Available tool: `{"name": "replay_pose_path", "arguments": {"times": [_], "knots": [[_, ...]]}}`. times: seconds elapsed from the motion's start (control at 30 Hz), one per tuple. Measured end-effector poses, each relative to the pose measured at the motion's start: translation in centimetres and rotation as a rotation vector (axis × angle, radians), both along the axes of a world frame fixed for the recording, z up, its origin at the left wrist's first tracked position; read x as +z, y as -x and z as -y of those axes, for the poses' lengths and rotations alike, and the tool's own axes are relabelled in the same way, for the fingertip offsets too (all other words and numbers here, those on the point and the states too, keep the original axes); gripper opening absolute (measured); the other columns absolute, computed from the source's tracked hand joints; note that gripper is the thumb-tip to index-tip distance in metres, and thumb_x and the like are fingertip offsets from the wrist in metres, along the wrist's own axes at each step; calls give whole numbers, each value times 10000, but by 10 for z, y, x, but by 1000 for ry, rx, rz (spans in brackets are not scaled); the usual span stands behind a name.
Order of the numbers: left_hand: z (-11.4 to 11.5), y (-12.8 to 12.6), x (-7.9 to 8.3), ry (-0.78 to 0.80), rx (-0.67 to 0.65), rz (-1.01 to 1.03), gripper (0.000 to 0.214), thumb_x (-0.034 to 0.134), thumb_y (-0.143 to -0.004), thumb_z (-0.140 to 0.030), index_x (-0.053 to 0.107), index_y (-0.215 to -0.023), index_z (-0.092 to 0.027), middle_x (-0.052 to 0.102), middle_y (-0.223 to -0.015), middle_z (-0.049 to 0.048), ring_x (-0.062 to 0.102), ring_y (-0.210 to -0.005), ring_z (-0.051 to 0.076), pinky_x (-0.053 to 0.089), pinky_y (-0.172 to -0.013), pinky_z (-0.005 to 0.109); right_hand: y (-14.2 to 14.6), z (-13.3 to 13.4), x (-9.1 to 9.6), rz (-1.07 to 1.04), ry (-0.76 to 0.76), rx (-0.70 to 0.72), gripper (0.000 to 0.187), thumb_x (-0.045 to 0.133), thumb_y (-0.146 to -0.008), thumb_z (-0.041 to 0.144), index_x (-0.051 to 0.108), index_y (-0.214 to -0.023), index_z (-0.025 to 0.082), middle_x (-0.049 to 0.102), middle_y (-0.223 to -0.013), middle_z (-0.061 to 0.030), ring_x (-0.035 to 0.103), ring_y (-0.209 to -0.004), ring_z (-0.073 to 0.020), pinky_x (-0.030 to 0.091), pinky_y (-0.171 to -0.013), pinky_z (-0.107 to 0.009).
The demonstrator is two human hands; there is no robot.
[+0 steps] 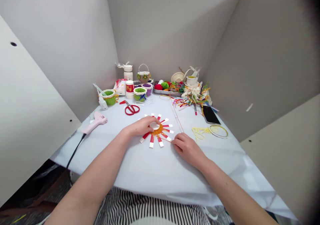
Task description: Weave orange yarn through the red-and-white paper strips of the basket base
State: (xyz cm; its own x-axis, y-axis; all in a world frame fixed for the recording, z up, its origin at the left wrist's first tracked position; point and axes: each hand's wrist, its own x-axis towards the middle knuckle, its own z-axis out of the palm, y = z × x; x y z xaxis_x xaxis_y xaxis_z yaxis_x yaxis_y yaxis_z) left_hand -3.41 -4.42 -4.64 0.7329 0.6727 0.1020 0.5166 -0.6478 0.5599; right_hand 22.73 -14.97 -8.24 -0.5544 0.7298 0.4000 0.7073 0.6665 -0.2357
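A cut paper cup [152, 141] lies splayed on the table, its red and white strips spread outward like rays. Orange yarn [158, 131] is woven around its white round base. My left hand [145, 125] grips the cup at its centre, thumb and fingers on the base's rim. To the right, my right hand [184, 145] pinches the orange strand that runs from the woven ring. From this hand the strand continues away toward the back of the table. The fingertips of the right hand are partly hidden.
Red-handled scissors [132, 109] and a pink glue gun [96, 122] with a black cord lie left. Small woven baskets [140, 94] and a metal tray [165, 92] of yarn stand behind. Right are a phone [211, 115], yellow yarn [201, 132] and a hoop [218, 131].
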Motion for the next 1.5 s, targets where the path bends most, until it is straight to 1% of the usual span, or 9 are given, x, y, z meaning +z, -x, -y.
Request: {"name": "replay_pose_path", "arguments": {"times": [0.2,0.4,0.57,0.73,0.9,1.03,1.13,1.23,1.5], "knots": [[0,0,0,-7,-17,5,420,566,-765,-98,627,-1158,-232,639,-1242,42,576,-1147,235,445,-1030,365,1,-12,3,-35,54,-156,208,500,-914,105,685,-894,197,633,-892,-76,584,-873,-208,484,-781,-325],[-3,1,-5,-13,-27,0,451,576,-750,-93,618,-1174,-241,634,-1224,35,572,-1146,234,442,-1028,364,13,-55,16,-45,180,-224,124,603,-870,144,686,-790,192,643,-819,-44,601,-808,-174,445,-742,-273],[1,-2,0,-14,-10,-17,442,578,-738,-100,623,-1159,-225,645,-1201,49,581,-1121,241,452,-1011,363,22,-79,5,-144,186,-315,101,617,-840,149,684,-769,176,663,-778,-34,579,-750,-161,419,-723,-267],[9,-10,7,-54,35,-33,346,618,-792,-231,634,-1137,-208,660,-1132,72,595,-1065,254,478,-954,361,21,-76,-6,-208,192,-300,110,598,-846,163,676,-771,182,663,-778,-27,577,-715,-150,420,-693,-257],[11,-18,-1,-108,68,31,269,634,-825,-266,639,-1088,-209,640,-1153,77,567,-1122,262,449,-1020,394,19,-76,-9,-223,187,-301,105,599,-849,175,676,-779,184,663,-783,-26,580,-730,-151,427,-699,-257],[11,-19,-6,-158,109,70,340,666,-793,-243,616,-1126,-196,514,-1290,115,511,-1216,267,407,-1089,404,19,-76,-9,-236,194,-306,101,603,-847,171,676,-777,183,665,-776,-24,576,-721,-149,424,-694,-257],[11,-18,-6,-152,167,7,377,674,-800,-295,606,-1150,-173,547,-1170,122,546,-1121,277,448,-1024,425,19,-75,-8,-246,202,-304,101,603,-848,172,676,-779,185,665,-776,-20,573,-718,-146,421,-686,-256],[10,-17,-5,-156,150,-23,362,666,-818,-319,609,-1143,-170,592,-1108,109,565,-1063,274,465,-971,418,19,-73,-7,-251,200,-299,96,607,-847,170,678,-784,183,663,-784,-22,571,-728,-148,421,-693,-261],[4,-8,-2,-81,91,20,402,673,-794,-295,604,-1177,-194,630,-1179,82,579,-1080,265,464,-955,380,10,-61,1,-284,223,-168,101,602,-865,153,688,-822,185,623,-802,-21,574,-741,-145,437,-706,-263]]}}
